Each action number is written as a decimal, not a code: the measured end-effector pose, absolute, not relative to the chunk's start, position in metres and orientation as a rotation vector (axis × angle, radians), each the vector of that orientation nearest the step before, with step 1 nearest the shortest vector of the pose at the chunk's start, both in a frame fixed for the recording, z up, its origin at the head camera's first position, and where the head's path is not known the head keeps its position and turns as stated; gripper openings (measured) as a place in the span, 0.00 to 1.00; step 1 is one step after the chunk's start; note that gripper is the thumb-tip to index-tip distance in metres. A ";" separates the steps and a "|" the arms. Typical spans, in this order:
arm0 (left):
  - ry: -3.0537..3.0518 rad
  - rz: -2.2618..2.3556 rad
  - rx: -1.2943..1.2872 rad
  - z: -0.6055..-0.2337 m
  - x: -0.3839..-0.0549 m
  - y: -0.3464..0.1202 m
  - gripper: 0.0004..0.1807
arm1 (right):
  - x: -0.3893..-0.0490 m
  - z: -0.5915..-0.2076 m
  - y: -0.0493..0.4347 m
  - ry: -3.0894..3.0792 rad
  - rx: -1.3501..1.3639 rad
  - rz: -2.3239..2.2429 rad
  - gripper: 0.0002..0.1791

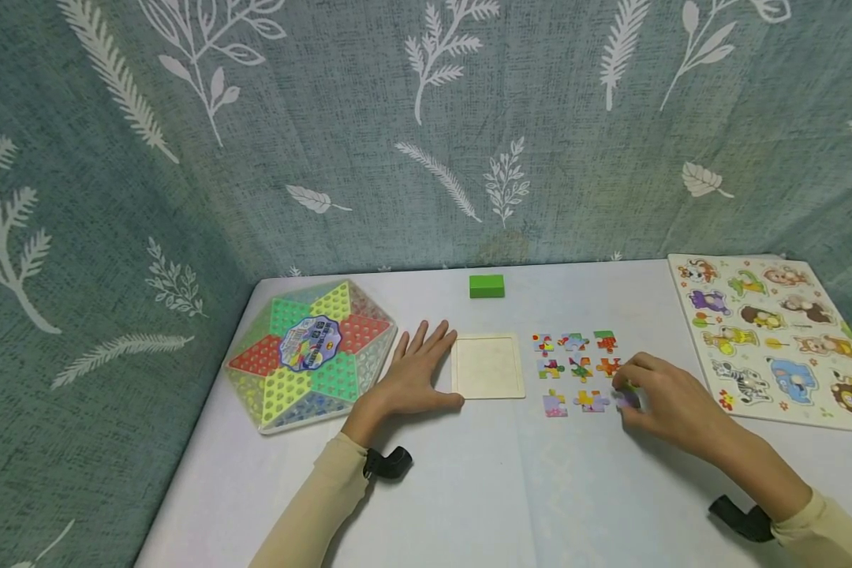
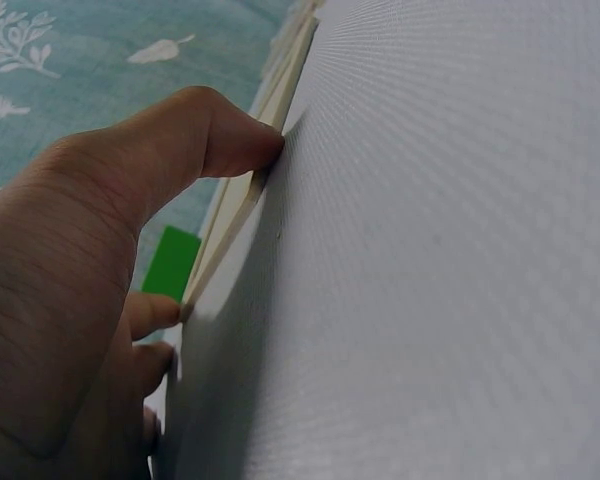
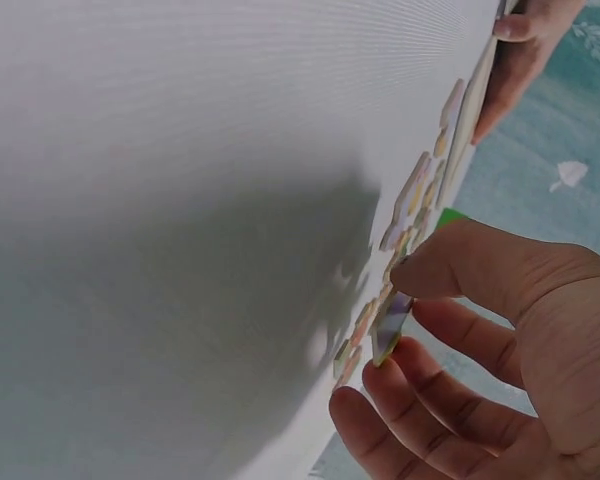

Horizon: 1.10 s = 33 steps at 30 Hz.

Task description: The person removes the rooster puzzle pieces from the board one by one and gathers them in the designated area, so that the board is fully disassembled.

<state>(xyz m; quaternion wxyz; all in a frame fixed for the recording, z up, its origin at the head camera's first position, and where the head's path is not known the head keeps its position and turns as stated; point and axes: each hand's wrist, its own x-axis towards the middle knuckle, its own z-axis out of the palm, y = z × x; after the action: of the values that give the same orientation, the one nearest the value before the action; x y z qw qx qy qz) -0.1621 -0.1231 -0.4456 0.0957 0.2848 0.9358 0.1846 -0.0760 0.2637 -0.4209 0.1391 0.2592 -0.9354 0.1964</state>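
Observation:
My left hand (image 1: 413, 383) lies with fingers spread beside a shallow square wooden tray (image 1: 488, 336), its thumb at the tray's lower left edge. In the left wrist view, the thumb and a fingertip touch the tray's rim (image 2: 242, 200). A purplish jigsaw piece (image 3: 390, 325) is pinched between the thumb and fingers of my right hand (image 1: 670, 406), tilted up off the table. Left of that hand, several colourful jigsaw pieces (image 1: 581, 368) lie apart in rows. The held piece is partly covered by fingers in the head view.
A green block (image 1: 486, 286) sits behind the tray. At the left lies a hexagonal Chinese checkers board (image 1: 287, 394) in clear wrapping. A wooden animal puzzle board (image 1: 774, 343) lies at the right. Patterned green cloth (image 1: 369, 102) hangs along the table's back and left side.

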 end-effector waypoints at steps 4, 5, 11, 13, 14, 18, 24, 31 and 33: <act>2.776 0.550 0.842 -0.446 -0.162 -0.123 0.61 | -0.075 -0.423 0.264 -2.738 0.736 0.588 0.14; 2.773 0.541 0.838 -0.446 -0.162 -0.123 0.61 | -0.075 -0.423 0.263 -2.741 0.736 0.590 0.14; 2.772 0.530 0.837 -0.446 -0.163 -0.123 0.61 | -0.074 -0.426 0.262 -2.752 0.745 0.586 0.15; 2.772 0.533 0.840 -0.446 -0.163 -0.123 0.61 | -0.074 -0.426 0.262 -2.773 0.736 0.591 0.15; 2.774 0.542 0.845 -0.446 -0.163 -0.123 0.61 | -0.074 -0.426 0.262 -2.784 0.730 0.590 0.15; 2.772 0.531 0.842 -0.447 -0.163 -0.123 0.61 | -0.074 -0.427 0.262 -2.809 0.713 0.589 0.14; 2.777 0.518 0.839 -0.448 -0.163 -0.123 0.61 | -0.074 -0.427 0.262 -2.793 0.723 0.584 0.15; 2.777 0.529 0.835 -0.448 -0.163 -0.123 0.61 | -0.074 -0.426 0.262 -2.823 0.718 0.587 0.15; 2.776 0.522 0.834 -0.447 -0.162 -0.123 0.61 | -0.074 -0.426 0.262 -2.826 0.717 0.585 0.15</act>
<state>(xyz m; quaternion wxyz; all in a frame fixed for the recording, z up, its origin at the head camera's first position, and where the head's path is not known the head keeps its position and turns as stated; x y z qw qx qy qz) -0.1624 -0.1231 -0.4470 0.0978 0.2819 0.9380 0.1764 -0.0740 0.2616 -0.4261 0.0838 0.2402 -0.9471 0.1959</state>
